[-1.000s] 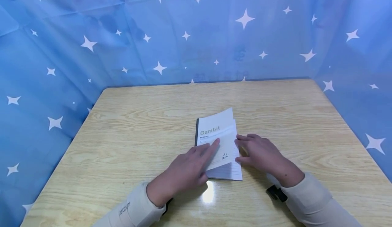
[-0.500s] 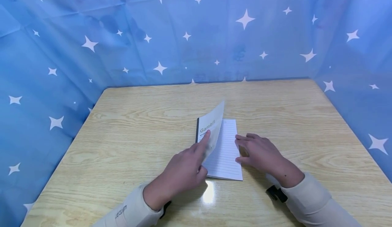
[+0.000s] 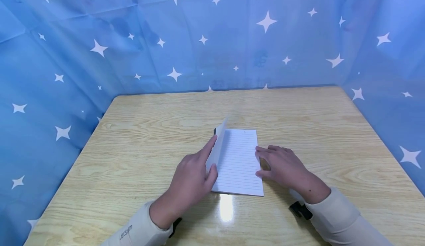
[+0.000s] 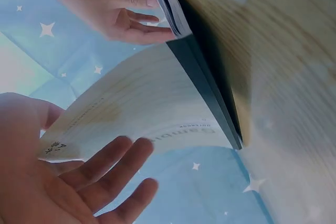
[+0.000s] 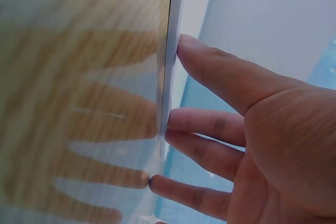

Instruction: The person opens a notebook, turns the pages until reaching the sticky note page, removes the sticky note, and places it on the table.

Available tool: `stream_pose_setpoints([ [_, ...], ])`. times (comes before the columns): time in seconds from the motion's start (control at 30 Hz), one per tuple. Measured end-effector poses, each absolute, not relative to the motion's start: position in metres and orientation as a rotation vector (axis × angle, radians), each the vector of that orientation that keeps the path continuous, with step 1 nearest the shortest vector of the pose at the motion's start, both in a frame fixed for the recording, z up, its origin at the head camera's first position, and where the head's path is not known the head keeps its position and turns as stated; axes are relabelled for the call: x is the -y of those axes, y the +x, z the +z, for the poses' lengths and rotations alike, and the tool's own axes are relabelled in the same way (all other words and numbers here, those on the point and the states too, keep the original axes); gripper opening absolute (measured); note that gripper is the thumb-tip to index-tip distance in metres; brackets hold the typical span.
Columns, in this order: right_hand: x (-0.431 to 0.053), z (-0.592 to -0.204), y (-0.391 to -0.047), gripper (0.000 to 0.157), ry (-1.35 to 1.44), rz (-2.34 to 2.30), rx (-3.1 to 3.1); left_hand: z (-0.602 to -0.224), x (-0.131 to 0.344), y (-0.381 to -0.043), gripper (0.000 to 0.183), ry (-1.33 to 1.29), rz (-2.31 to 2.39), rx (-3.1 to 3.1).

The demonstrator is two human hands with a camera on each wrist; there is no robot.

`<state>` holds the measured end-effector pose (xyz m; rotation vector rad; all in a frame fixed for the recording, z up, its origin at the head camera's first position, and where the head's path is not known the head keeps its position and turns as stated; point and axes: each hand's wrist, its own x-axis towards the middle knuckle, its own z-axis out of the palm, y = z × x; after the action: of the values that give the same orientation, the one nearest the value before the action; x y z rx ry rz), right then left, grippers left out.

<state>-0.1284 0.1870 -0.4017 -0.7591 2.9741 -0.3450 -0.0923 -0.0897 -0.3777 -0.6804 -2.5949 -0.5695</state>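
Note:
A lined notebook (image 3: 239, 161) lies on the wooden table with its front cover (image 4: 131, 98) standing up and bending toward the left. Dark binding (image 4: 205, 87) runs along its left side, and "Gambit" is printed on the cover. My left hand (image 3: 190, 179) is at the cover, index finger stretched along its outer face and thumb near its free lower corner. In the left wrist view its other fingers are spread and loosely extended. My right hand (image 3: 282, 165) rests at the right edge of the pages, fingertips and thumb touching that edge (image 5: 170, 61), palm raised.
The light wooden table (image 3: 149, 128) spreads around the notebook on every side. A blue curtain (image 3: 232, 35) with white stars hangs behind it and along both sides. A black strap (image 3: 300, 210) shows at the right sleeve.
The cover has swung up and leftward, uncovering the lined page. My left hand has moved left with it. The right hand has stayed at the notebook's right edge.

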Motion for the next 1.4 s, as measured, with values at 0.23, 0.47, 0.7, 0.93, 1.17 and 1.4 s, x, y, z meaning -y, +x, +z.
stream_pose_setpoints([
  [0.23,-0.188,-0.403,-0.129,0.027,-0.738,-0.347,-2.971,-0.374,0.098,-0.092,0.075,-0.708,-0.519,2.461],
  [0.47,-0.188,-0.403,-0.128,0.035,-0.726,-0.363,-2.978,-0.373,0.107,-0.092,0.055,-0.735,-0.396,2.385],
  [0.7,-0.188,-0.404,-0.128,0.039,-0.716,-0.374,-2.981,-0.367,0.114,-0.089,0.051,-0.704,-0.152,2.448],
  [0.93,-0.188,-0.404,-0.128,0.037,-0.704,-0.386,-2.966,-0.364,0.118,-0.087,0.054,-0.706,0.133,2.605],
  [1.17,-0.187,-0.403,-0.129,0.042,-0.684,-0.375,-2.951,-0.369,0.122,-0.09,0.054,-0.757,0.218,2.672],
  [1.4,-0.187,-0.403,-0.128,0.055,-0.675,-0.371,-2.946,-0.376,0.121,-0.094,0.052,-0.875,0.147,2.818],
])
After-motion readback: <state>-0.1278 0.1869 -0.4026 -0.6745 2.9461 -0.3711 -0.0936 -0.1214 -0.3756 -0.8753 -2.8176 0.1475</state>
